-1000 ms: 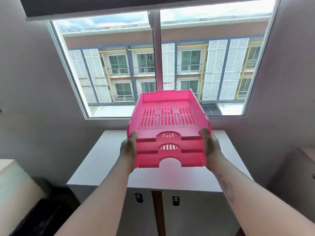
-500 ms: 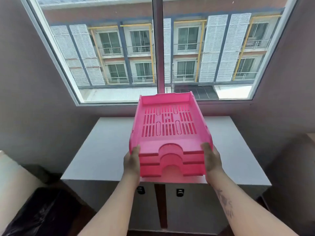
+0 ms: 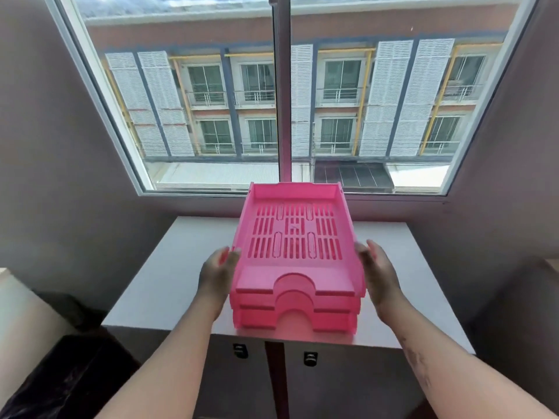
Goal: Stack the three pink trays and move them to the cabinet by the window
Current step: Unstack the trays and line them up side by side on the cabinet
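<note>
Three pink trays (image 3: pixel 295 267) are nested in one stack, slotted bottoms up top and arched cut-outs facing me. The stack sits low on the white top of the cabinet (image 3: pixel 169 276) under the window (image 3: pixel 281 95), its front close to the cabinet's near edge. My left hand (image 3: pixel 216 275) grips the stack's left wall, thumb at the rim. My right hand (image 3: pixel 379 276) lies flat against the right wall, fingers fairly straight. Whether the stack's full weight rests on the cabinet is hard to tell.
The cabinet has two dark doors with small handles (image 3: pixel 240 350) below its top. A dark bag or cushion (image 3: pixel 60 385) lies on the floor at lower left beside a pale piece of furniture (image 3: pixel 18 313). Grey walls close in on both sides.
The tray stack has come down from in front of the window to the cabinet top. My view has tipped downward and closer, and my hands have slid further along the stack's sides.
</note>
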`<state>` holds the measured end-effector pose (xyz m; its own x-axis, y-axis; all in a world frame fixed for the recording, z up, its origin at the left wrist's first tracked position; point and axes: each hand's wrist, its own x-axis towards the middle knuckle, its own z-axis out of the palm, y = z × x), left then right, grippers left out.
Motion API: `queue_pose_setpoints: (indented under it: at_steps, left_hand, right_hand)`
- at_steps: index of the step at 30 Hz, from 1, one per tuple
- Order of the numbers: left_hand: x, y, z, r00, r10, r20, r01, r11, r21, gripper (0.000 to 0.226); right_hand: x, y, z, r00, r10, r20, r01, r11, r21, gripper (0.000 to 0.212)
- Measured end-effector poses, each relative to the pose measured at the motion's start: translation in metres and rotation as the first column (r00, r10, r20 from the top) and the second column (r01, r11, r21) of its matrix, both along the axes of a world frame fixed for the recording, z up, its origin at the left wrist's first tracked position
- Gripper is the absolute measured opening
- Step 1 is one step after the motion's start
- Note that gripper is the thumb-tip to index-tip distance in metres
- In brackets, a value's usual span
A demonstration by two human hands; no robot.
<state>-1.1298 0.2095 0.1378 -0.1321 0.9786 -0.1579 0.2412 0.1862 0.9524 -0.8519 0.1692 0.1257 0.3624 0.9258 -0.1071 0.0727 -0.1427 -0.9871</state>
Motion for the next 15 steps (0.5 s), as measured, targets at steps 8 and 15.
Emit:
queue_pose_setpoints:
  at_steps: [8,15]
  left_hand:
    - [0.009,0.046,0.024,0.962,0.01,-0.272,-0.017,1.0,-0.023,0.065]
    - [0.007,0.055,0.027,0.86,0.011,-0.51,0.028,0.997,0.069,0.027]
  right_hand:
    - [0.004,0.047,0.049,0.98,0.02,0.199,0.007,0.991,-0.134,0.069]
    - [0.0,0.064,0.05,0.936,0.059,0.346,0.015,0.978,-0.206,0.024]
